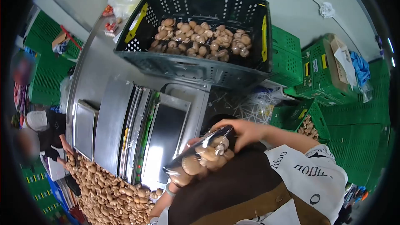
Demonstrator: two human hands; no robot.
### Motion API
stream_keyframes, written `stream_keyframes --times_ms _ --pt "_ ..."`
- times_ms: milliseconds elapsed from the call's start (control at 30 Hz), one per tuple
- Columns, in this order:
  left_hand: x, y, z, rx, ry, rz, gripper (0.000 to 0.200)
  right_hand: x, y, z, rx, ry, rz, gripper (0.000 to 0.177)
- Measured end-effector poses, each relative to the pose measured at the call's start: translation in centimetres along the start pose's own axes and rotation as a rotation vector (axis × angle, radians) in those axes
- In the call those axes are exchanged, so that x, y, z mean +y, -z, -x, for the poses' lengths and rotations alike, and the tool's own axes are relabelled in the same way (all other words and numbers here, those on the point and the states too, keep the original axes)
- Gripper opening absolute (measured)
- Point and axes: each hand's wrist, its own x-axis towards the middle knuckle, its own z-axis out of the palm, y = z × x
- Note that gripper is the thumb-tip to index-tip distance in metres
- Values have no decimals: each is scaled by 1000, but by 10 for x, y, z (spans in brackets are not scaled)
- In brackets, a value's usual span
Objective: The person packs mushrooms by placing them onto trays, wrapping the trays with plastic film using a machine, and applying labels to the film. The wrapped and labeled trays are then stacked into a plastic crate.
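Note:
A black tray of brown mushrooms under shiny clear film is held tilted in front of my body. My right hand grips its upper right end, with the thumb and fingers bent around the edge. My left hand supports the lower left end; the tray hides most of its fingers. Just left of the pack is a wrapping machine with a dark flat plate and a metal frame. Below that machine, loose mushrooms lie in a large heap.
A dark green crate holding several wrapped mushroom packs stands beyond the machine. Green crates are stacked at right, one containing loose mushrooms. At left, another person's hand reaches toward the heap. Film scraps litter the floor.

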Motion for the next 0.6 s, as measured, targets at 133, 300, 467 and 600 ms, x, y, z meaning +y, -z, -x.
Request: stream_keyframes --times_ms 133,300,467,600 --pt "6 9 -28 109 -96 -160 22 -7 0 -11 253 -187 -156 62" --pt "108 -22 -82 194 -488 -623 19 -112 120 -27 518 273 430 44" --pt "191 -78 -210 -45 -743 -1493 21 -176 249 -44 608 128 681 51" --pt "177 -87 -326 -539 -760 -1983 35 -133 287 -83 349 -517 643 34"
